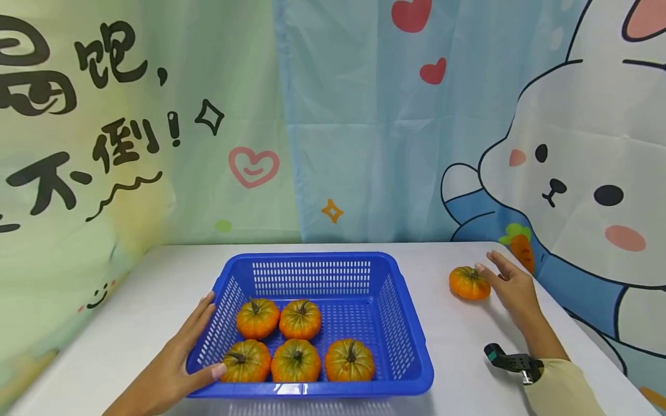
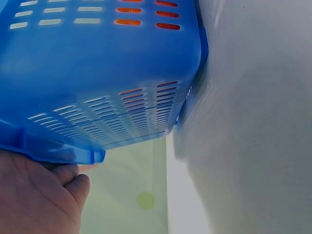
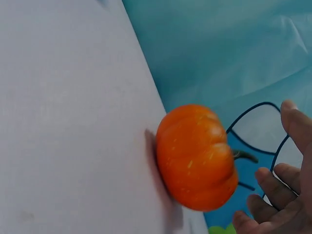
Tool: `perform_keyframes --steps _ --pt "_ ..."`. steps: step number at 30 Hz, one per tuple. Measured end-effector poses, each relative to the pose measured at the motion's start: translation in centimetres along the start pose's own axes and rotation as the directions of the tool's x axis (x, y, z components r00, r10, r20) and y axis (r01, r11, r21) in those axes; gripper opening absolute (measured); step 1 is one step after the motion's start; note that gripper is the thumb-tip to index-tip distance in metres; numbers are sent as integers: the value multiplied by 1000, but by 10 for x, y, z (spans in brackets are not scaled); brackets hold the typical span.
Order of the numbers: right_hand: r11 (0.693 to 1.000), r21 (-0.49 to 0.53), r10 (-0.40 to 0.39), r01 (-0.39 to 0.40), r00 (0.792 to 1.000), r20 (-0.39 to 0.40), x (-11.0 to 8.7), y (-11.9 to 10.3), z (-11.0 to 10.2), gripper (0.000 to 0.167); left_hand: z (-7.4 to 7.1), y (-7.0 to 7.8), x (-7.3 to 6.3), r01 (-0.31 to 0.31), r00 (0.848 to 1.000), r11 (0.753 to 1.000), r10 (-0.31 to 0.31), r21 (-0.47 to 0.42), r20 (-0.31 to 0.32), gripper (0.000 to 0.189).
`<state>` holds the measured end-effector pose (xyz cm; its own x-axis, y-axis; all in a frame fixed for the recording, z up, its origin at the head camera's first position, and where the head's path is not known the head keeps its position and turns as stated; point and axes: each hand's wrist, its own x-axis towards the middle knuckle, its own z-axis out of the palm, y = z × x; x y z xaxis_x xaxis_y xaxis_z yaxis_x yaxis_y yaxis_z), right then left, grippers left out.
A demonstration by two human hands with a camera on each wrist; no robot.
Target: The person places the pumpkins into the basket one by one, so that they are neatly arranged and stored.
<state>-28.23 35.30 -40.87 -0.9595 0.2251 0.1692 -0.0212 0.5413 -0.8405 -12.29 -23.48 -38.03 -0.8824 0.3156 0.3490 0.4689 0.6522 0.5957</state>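
Note:
My left hand (image 1: 174, 367) rests at the left side of a blue plastic basket (image 1: 416, 346), its fingers extended along the rim and its thumb across the front corner. The left wrist view shows the left hand (image 2: 39, 195) against the rim's underside; most of its fingers are hidden. Several small orange pumpkins lie in the basket, one pumpkin (image 1: 350, 360) apart from the others at the front. My right hand (image 1: 515, 292) is beside a lone pumpkin (image 1: 469, 283) on the table. In the right wrist view, the right hand's loosely spread fingers are apart from this pumpkin (image 3: 197, 158) and its stem.
The basket and lone pumpkin stand on a white table (image 1: 447, 358). A printed curtain (image 1: 354, 115) with a rabbit and hearts hangs behind the table's far edge. A black wrist mount (image 1: 512, 363) sits at the right sleeve.

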Motion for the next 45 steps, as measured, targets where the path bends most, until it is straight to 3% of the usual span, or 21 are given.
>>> perform_keyframes --steps 10,22,29,34,45 --pt "994 -3 106 -106 990 96 3 22 5 93 0 -1 0 4 1000 1000 -4 1 2 89" --pt "976 83 184 -199 970 161 6 23 14 87 -1 1 0 -41 999 999 41 0 -21 91" --pt "975 91 187 -205 967 172 4 19 15 79 -2 2 0 -2 1000 1000 2 1 -6 91" --pt "980 76 171 -186 970 175 3 18 16 72 -2 1 0 -8 1000 1000 8 3 -8 91" --pt "988 24 141 -151 963 230 2 15 15 75 -2 2 0 -7 1000 1000 7 -4 -9 91"
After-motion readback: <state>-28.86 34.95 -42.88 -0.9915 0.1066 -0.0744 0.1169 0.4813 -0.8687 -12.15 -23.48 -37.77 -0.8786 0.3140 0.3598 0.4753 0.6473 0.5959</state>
